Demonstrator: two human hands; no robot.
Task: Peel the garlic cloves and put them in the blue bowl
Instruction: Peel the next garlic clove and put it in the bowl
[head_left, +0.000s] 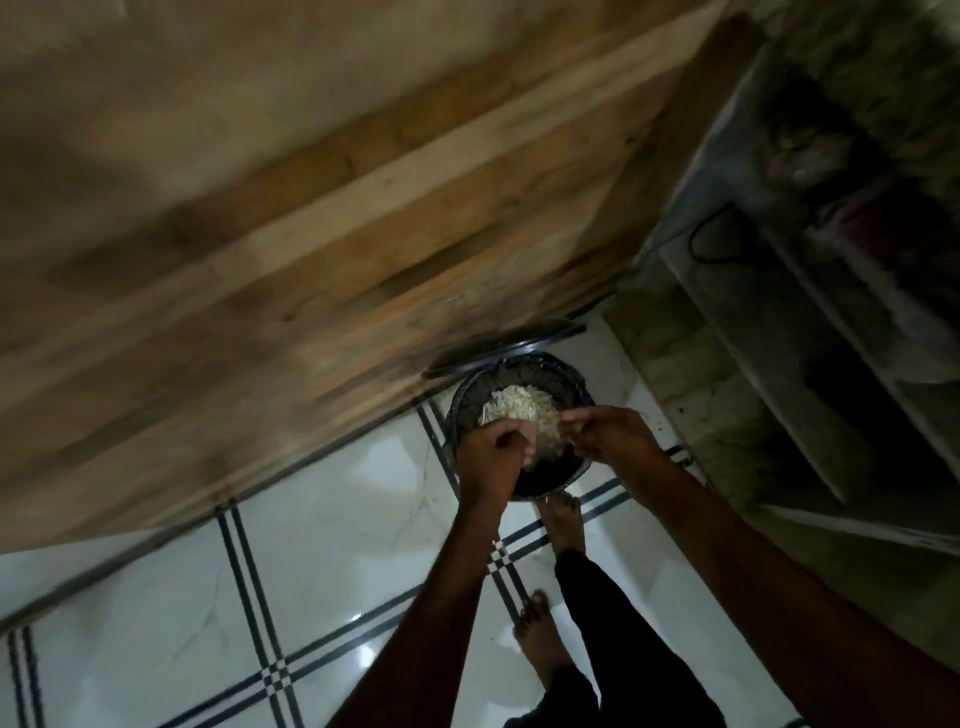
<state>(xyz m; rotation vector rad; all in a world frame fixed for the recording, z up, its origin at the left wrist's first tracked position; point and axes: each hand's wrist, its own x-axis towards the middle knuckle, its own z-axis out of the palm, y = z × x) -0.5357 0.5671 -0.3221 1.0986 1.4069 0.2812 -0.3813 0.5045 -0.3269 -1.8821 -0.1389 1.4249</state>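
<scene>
Your left hand is curled tight, fingers folded in, pinching something small and pale at its tips, most likely a garlic clove, though the picture is too dim and blurred to be sure. Your right hand comes in from the other side, fingertips drawn together in a pinch right beside the left, as if tugging at a scrap of skin; what it grips is too small to make out. Both hands work close together, low over the near half of a dark round basket, and that seems sensible: whatever falls drops into the basket rather than onto the floor.

Inside the basket, toward its far side, lies a pale heap. Whether that heap is peeled cloves, loose skins or both, you cannot tell from here.

The basket sits on the white tiled floor with its dark double lines, hard up against a wooden board that runs along the floor's far edge. A flat dark rim, perhaps a lid or plate, pokes out just behind the basket. Your bare feet stand just near of it, toes close to its near edge.

No blue bowl shows anywhere in view, so the drop-off point remains unseen.
</scene>
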